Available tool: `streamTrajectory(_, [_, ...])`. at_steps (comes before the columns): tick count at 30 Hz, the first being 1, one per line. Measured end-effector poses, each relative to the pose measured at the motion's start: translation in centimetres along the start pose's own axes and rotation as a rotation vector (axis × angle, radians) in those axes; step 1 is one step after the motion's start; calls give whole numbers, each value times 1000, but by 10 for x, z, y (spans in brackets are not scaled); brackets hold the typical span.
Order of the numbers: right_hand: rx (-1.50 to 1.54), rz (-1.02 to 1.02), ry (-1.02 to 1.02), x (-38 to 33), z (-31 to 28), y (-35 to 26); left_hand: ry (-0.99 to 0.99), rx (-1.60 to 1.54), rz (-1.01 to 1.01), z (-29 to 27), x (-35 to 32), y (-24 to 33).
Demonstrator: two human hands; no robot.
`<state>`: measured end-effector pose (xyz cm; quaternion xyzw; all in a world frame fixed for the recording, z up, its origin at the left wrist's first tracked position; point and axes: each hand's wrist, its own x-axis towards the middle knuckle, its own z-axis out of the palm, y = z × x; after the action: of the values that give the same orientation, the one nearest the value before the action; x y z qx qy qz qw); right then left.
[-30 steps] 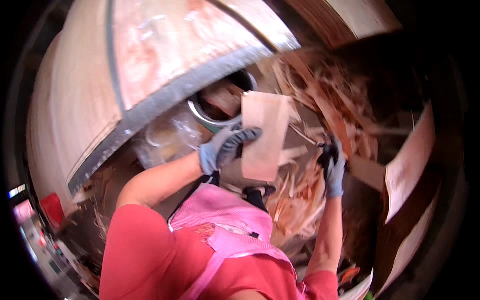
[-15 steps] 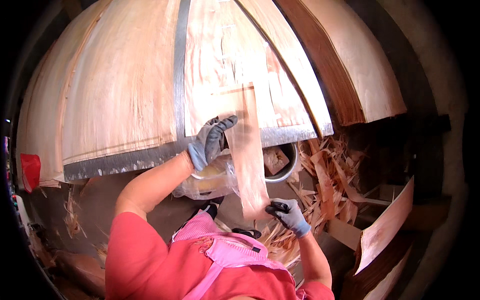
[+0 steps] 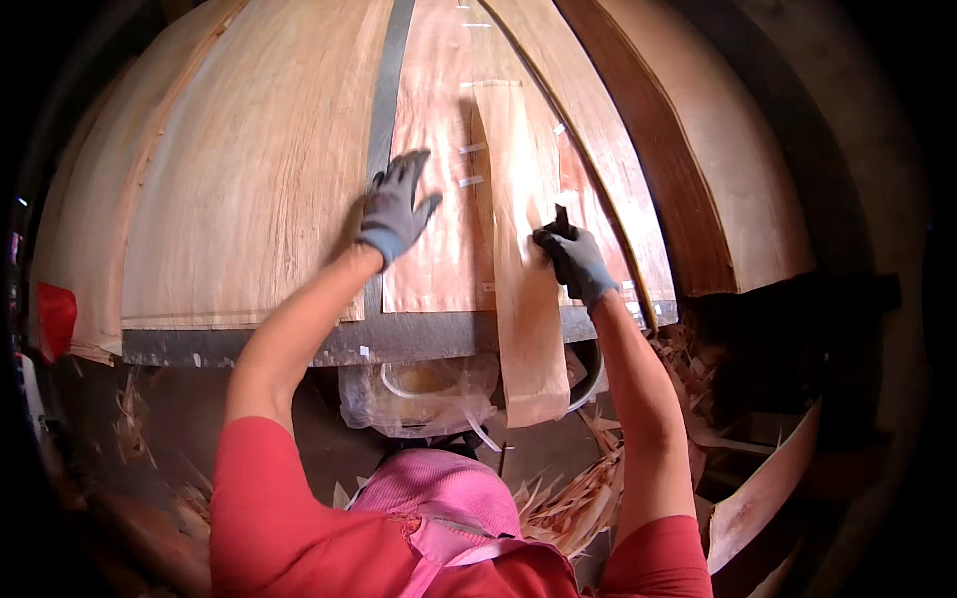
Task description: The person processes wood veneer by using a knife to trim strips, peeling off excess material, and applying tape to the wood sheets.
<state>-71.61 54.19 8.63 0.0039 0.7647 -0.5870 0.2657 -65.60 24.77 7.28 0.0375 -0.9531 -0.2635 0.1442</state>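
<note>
A long, pale strip of wood veneer [image 3: 523, 289] lies over a wider pinkish veneer sheet [image 3: 429, 254], its near end hanging past the table's front edge. Small pieces of tape dot the sheet. My left hand [image 3: 397, 207], in a grey glove with dark fingers, is over the sheet's left edge. Its fingers are stretched out and hold nothing. At the strip's right edge is my right hand [image 3: 578, 261], gloved the same way, fingers closed. A dark, narrow tip stands up from it; whether this is a small tool or a fingertip I cannot tell.
Veneer stacks stand left [image 3: 249, 179] and right [image 3: 698, 149] on the worktable, whose dark metal edge [image 3: 249, 346] faces me. Below are a plastic-lined bucket [image 3: 419, 384], a metal-rimmed container [image 3: 595, 374] and wood shavings [image 3: 573, 498]. A red object [image 3: 55, 319] hangs at far left.
The strip has moved forward onto the sheet. My left hand has come off it and moved slightly left and forward, while my right hand has left its near end and moved farther up its right edge.
</note>
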Motion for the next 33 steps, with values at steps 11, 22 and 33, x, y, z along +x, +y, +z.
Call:
streamTrajectory(11, [0,-27,-6,54,20,21,-86,569,93,27,-39,-13])
streamTrajectory(22, [-13,-20,-46,37,18,-36,-86,479,85,24,-34,-14])
streamTrajectory(33, [-1282,-965,432,-28,66,-126,-369,-1421,-486,-5,-24,11])
